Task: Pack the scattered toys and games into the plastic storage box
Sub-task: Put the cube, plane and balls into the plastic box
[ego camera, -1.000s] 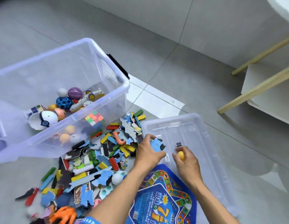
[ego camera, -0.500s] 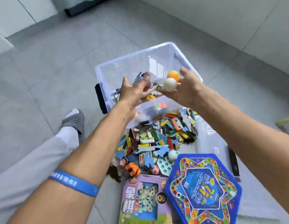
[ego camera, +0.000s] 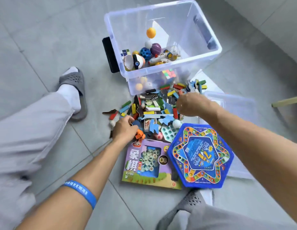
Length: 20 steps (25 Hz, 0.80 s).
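Note:
The clear plastic storage box [ego camera: 162,73] stands on the floor and holds balls, a toy plane and a puzzle cube. An orange ball [ego camera: 151,32] is in mid-air inside it. In front of the box lies a pile of coloured blocks and blue puzzle pieces [ego camera: 154,107]. My left hand [ego camera: 125,129] rests on the pile's near left edge beside an orange toy [ego camera: 139,134], fingers curled down. My right hand [ego camera: 191,105] is over the pile's right side with its fingers hidden. Nearer to me lie a purple chess box [ego camera: 149,165] and a blue hexagonal board game [ego camera: 201,155].
The box's clear lid [ego camera: 235,103] lies on the floor to the right, partly under the board game. My legs and grey slippers [ego camera: 74,90] flank the pile. A wooden furniture leg [ego camera: 287,101] is at the far right. Grey floor tiles surround everything.
Both hands have come down from the box's rim to the pile. The orange and white balls left my right hand and are inside the box. My view has tilted downward.

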Each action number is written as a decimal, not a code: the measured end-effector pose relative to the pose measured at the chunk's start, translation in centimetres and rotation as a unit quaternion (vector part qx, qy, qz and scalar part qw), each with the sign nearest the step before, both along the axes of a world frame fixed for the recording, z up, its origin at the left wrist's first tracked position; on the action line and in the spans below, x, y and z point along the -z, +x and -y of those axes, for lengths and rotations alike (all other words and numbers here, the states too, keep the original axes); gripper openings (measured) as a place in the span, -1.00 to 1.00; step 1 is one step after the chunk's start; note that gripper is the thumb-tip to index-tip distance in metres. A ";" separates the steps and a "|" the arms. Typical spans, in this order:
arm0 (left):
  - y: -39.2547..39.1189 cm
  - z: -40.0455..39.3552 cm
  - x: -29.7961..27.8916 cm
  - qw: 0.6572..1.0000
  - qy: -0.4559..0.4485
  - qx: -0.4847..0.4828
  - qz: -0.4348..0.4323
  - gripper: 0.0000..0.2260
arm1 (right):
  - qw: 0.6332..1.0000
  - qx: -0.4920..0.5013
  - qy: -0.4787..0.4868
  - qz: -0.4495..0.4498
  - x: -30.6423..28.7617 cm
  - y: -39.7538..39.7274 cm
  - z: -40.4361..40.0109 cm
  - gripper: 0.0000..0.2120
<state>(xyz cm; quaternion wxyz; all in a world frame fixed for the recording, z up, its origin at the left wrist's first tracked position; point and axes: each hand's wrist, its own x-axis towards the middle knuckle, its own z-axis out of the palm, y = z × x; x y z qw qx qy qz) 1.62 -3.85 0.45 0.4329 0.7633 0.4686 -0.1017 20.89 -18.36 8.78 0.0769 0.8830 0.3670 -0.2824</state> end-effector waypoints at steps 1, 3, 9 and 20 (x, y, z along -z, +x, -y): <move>-0.7 0.7 1.3 0.997 0.023 0.065 -0.026 -0.66 | 0.999 0.031 0.012 0.001 2.6 -1.2 0.5 -0.78; -1.8 1.2 3.5 0.985 0.054 0.159 -0.047 -0.53 | 0.996 0.080 0.036 -0.010 8.1 -3.7 1.6 -0.66; -2.6 0.7 7.7 0.964 0.116 0.238 0.006 -0.70 | 0.992 0.021 0.017 0.126 16.2 -6.3 4.1 -0.62; -2.1 1.2 6.3 0.995 0.031 -0.043 0.085 -0.83 | 0.983 0.143 0.112 -0.040 15.8 -12.9 1.7 -0.74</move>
